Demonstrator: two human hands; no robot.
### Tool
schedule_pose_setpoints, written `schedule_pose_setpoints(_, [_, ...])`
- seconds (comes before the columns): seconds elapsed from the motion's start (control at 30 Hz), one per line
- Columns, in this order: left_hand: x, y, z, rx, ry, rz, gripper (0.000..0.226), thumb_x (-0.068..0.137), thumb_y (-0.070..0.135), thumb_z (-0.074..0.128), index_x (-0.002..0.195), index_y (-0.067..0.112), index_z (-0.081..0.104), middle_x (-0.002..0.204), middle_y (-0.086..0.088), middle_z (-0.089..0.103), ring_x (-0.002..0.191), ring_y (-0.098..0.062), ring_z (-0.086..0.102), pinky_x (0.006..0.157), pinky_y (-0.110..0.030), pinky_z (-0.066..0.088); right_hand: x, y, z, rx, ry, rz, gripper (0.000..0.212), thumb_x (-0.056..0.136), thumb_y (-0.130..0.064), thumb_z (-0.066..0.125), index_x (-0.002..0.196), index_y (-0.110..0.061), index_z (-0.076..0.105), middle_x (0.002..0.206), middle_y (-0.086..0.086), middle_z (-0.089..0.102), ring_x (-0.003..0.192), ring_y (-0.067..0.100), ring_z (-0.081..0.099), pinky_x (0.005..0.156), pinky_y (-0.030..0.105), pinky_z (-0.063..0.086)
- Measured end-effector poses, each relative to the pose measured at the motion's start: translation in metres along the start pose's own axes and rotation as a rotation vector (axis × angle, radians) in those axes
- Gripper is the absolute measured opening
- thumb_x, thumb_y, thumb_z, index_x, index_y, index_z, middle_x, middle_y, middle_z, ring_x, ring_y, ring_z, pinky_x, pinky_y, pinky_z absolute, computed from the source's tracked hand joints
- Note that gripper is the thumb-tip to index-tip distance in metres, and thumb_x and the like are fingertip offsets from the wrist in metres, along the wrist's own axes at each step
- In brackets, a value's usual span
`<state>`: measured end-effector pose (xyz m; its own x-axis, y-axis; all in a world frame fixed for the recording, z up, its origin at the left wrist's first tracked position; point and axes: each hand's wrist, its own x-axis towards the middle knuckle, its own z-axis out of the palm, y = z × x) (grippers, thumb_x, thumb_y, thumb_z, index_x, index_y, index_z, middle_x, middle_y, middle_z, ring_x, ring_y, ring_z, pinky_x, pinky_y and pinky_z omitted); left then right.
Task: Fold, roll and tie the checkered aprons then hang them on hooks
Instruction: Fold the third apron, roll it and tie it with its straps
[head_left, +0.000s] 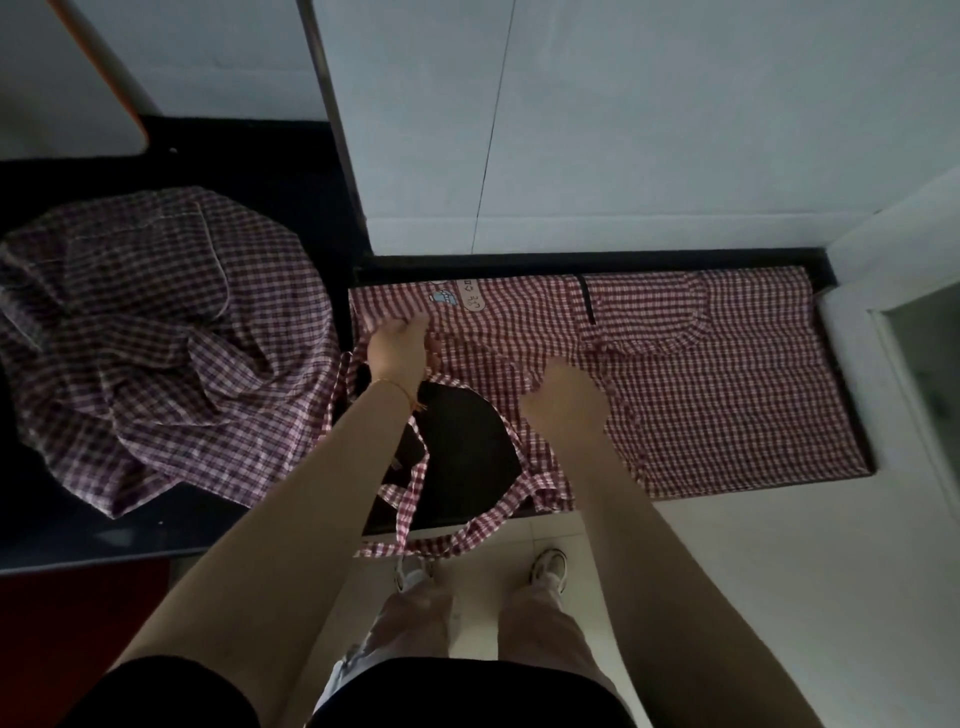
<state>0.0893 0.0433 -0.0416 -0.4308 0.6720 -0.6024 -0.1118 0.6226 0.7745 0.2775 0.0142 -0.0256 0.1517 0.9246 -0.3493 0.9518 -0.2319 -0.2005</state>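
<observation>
While both hands pinch its near edge, L hand (397, 345) at 9 o'clock, R hand (563, 400) central, apron (727, 384) looks soft, light; best gripped at hems.

The room was dim, and the light fell mostly on the white wall (675, 130) ahead, which had a thin vertical seam (493, 130) running down it. A dark post (332, 119) stood at the wall's left edge. Below the wall lay a black worktop (457, 447), with a second dark worktop (78, 519) beside it on the left, set slightly nearer. A white board with an orange rim (124, 98) leaned at the upper left. The floor (779, 597) was pale tile, with a red patch (78, 623) at the lower left. A white frame (883, 270) stood at the right.
</observation>
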Motion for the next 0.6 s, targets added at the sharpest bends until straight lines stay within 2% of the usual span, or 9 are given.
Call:
schedule_pose_setpoints(0.07, [0.008,-0.010,-0.006,0.019,0.055,-0.045,0.024,0.101,0.028,0.050,0.086,0.013,0.059,0.089,-0.009,0.069,0.071,-0.018,0.065,0.066,-0.031,0.057,-0.009,-0.010,0.007,-0.022,-0.069,-0.056,0.022,0.090,-0.014,0.061,0.109,-0.014,0.051,0.093,0.001,0.059,0.087,0.019,0.061,0.084,0.038,0.052])
schedule_pose_setpoints(0.13, [0.017,-0.025,-0.010,0.037,0.060,-0.150,0.024,0.102,0.031,0.047,0.106,0.011,0.059,0.101,-0.009,0.068,0.087,-0.025,0.069,0.077,-0.040,0.060,-0.015,-0.014,0.022,-0.109,-0.214,-0.116,0.049,0.089,-0.014,0.066,0.132,-0.015,0.044,0.118,0.006,0.058,0.108,0.026,0.061,0.095,0.043,0.051])
schedule_pose_setpoints(0.2, [0.027,-0.035,-0.012,0.053,0.072,-0.187,0.030,0.102,0.034,0.046,0.118,0.011,0.058,0.105,-0.010,0.067,0.090,-0.028,0.070,0.082,-0.045,0.060,-0.020,-0.011,0.033,-0.162,-0.278,-0.120,0.065,0.088,-0.018,0.071,0.143,-0.014,0.035,0.131,0.009,0.053,0.117,0.028,0.057,0.097,0.044,0.050])
schedule_pose_setpoints(0.27, [0.036,-0.040,-0.010,0.064,0.106,-0.196,0.034,0.102,0.036,0.044,0.124,0.016,0.057,0.111,-0.012,0.066,0.094,-0.030,0.069,0.086,-0.046,0.058,-0.020,-0.004,0.035,-0.179,-0.252,-0.074,0.055,0.089,-0.022,0.070,0.136,-0.013,0.043,0.120,0.007,0.057,0.107,0.025,0.060,0.089,0.039,0.052])
schedule_pose_setpoints(0.33, [0.044,-0.048,-0.006,0.070,0.131,-0.186,0.037,0.102,0.035,0.040,0.131,0.017,0.054,0.119,-0.013,0.064,0.102,-0.032,0.066,0.090,-0.046,0.056,-0.023,0.000,0.030,-0.196,-0.217,-0.054,0.027,0.093,-0.024,0.063,0.117,-0.014,0.054,0.097,0.000,0.057,0.088,0.018,0.058,0.075,0.031,0.047])
schedule_pose_setpoints(0.43, [0.026,-0.040,-0.004,0.058,0.172,-0.165,0.038,0.104,0.033,0.037,0.137,0.017,0.050,0.122,-0.008,0.063,0.106,-0.030,0.065,0.093,-0.046,0.054,-0.025,0.000,0.026,-0.104,-0.110,-0.101,0.006,0.094,-0.019,0.057,0.098,-0.017,0.053,0.083,-0.004,0.053,0.077,0.013,0.054,0.068,0.027,0.043])
schedule_pose_setpoints(0.47, [0.021,-0.038,-0.005,0.059,0.176,-0.169,0.039,0.104,0.034,0.038,0.138,0.017,0.049,0.121,-0.007,0.062,0.107,-0.029,0.063,0.095,-0.045,0.053,-0.028,-0.003,0.028,-0.075,-0.100,-0.145,0.008,0.094,-0.017,0.058,0.100,-0.017,0.052,0.084,-0.004,0.055,0.076,0.013,0.054,0.068,0.027,0.045])
schedule_pose_setpoints(0.53, [0.011,-0.034,-0.003,0.040,0.136,-0.154,0.043,0.100,0.037,0.048,0.134,0.012,0.052,0.120,-0.006,0.063,0.106,-0.027,0.063,0.095,-0.045,0.053,-0.033,-0.006,0.037,-0.075,-0.190,-0.250,0.022,0.093,-0.017,0.061,0.113,-0.016,0.052,0.097,-0.001,0.059,0.082,0.014,0.056,0.075,0.030,0.051])
schedule_pose_setpoints(0.6, [-0.002,-0.032,0.000,0.030,0.061,-0.126,0.038,0.093,0.036,0.060,0.116,0.007,0.062,0.103,-0.007,0.067,0.090,-0.022,0.065,0.089,-0.044,0.057,-0.036,-0.005,0.046,-0.121,-0.319,-0.286,0.034,0.092,-0.016,0.063,0.122,-0.014,0.049,0.106,0.003,0.058,0.090,0.018,0.059,0.081,0.035,0.054])
